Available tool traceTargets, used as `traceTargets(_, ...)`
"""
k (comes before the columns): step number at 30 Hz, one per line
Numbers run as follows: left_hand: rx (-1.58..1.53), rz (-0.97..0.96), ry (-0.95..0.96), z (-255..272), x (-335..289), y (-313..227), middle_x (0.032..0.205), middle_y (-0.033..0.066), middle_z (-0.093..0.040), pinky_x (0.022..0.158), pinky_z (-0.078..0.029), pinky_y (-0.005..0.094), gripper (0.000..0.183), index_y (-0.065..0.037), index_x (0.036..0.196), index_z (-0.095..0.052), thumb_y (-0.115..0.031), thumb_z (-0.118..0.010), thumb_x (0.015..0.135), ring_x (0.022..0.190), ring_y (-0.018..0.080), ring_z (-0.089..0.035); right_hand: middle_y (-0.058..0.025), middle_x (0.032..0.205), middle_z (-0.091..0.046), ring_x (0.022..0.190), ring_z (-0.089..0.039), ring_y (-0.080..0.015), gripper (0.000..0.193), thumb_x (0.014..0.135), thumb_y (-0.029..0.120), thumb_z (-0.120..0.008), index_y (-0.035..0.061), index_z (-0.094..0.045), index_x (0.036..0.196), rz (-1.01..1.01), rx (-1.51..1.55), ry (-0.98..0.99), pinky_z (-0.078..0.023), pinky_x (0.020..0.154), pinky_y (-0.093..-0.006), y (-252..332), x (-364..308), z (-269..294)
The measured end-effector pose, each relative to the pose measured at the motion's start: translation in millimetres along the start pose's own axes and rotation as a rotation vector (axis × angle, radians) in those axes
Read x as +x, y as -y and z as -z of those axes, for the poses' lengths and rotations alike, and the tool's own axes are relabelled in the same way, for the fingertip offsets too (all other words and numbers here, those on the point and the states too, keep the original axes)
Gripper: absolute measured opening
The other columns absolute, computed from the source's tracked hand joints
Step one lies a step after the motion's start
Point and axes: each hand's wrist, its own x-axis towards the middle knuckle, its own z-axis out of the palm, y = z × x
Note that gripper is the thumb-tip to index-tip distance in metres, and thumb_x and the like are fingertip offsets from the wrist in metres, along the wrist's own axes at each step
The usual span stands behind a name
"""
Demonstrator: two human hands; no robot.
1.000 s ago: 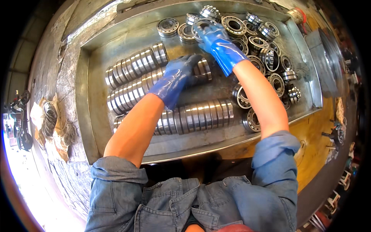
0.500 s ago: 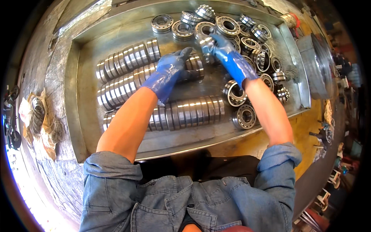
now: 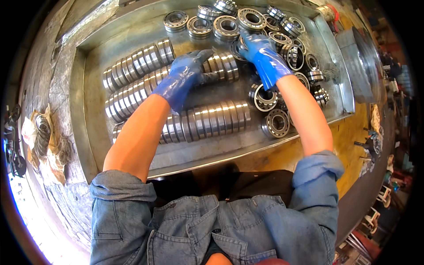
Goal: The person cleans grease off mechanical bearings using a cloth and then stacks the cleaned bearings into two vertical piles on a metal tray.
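Observation:
My left hand (image 3: 187, 70), in a blue rubber glove, straddles the middle row of steel bearings (image 3: 224, 67), its fingers along the far side and thumb along the near side. My right hand (image 3: 258, 47), gloved alike, is closed at the left edge of the loose pile, on a bearing (image 3: 239, 49) that it partly covers. A far row of bearings (image 3: 139, 64) and a near row (image 3: 216, 120) stand on edge, side by side. Part of the near and middle rows lies hidden behind my left forearm.
A shallow metal tray (image 3: 85, 132) holds everything. Loose bearings (image 3: 277, 123) lie along its right side, others (image 3: 199, 27) at the back. Left of it, a coiled spring-like part (image 3: 43, 130) rests on brown paper. A round metal container (image 3: 360, 66) stands to the right.
My right hand has moved right, away from the middle row's end, to the loose pile. The middle row now shows further to the right. My left hand stays on it. The view has shifted slightly.

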Motion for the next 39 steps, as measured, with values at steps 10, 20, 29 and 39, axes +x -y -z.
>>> traceTargets(10, 0.036, 0.085, 0.049, 4.8, 0.3, -3.5, 0.153, 0.0091, -0.054, 0.115, -0.044, 0.0469, 0.091, -0.023, 0.155, -0.045, -0.064, -0.079, 0.08, 0.138, 0.0347, -0.052, -0.0186, 0.13, -0.07, 0.121, -0.067, -0.0354, 0.076, 0.089, 0.047, -0.07, 0.0303, -0.041, 0.158, -0.194, 0.371, 0.1, -0.051, 0.105, -0.0429, 2.4, 8.8, 7.9)
traceTargets(20, 0.016, 0.059, 0.041, 0.6, -6.2, 9.2, 0.152, 0.0077, -0.054, 0.109, -0.048, 0.046, 0.08, -0.026, 0.154, -0.045, -0.028, -0.083, 0.083, 0.133, 0.0348, -0.057, -0.011, 0.139, -0.066, 0.129, -0.058, -0.0225, 0.052, 0.1, 0.039, -0.07, 0.0111, -0.062, 0.142, -0.166, 1.439, 0.075, -0.045, 0.111, -0.038, 20.7, -68.6, 4.6)
traceTargets(29, 0.038, 0.177, 0.139, 15.1, -1.2, -15.0, 0.15, 0.0088, -0.056, 0.11, -0.049, 0.0466, 0.078, -0.026, 0.155, -0.045, -0.029, -0.081, 0.085, 0.129, 0.0364, -0.059, -0.0195, 0.126, -0.072, 0.113, -0.071, -0.03, 0.055, 0.1, 0.043, -0.064, 0.0065, -0.06, 0.14, -0.114, 0.814, -0.046, -0.056, 0.098, -0.0415, -5.3, -127.1, -1.4)
traceTargets(39, 0.036, 0.074, 0.002, 1.7, 0.1, -11.7, 0.15, 0.0081, -0.057, 0.11, -0.049, 0.0464, 0.082, -0.026, 0.154, -0.045, -0.039, -0.084, 0.083, 0.132, 0.0349, -0.058, -0.0152, 0.112, -0.068, 0.106, -0.066, -0.0341, 0.085, 0.076, 0.011, -0.07, 0.0131, -0.043, 0.156, 0.343, -0.054, -0.272, -0.045, 0.107, -0.0481, -2.1, -201.0, -81.5)
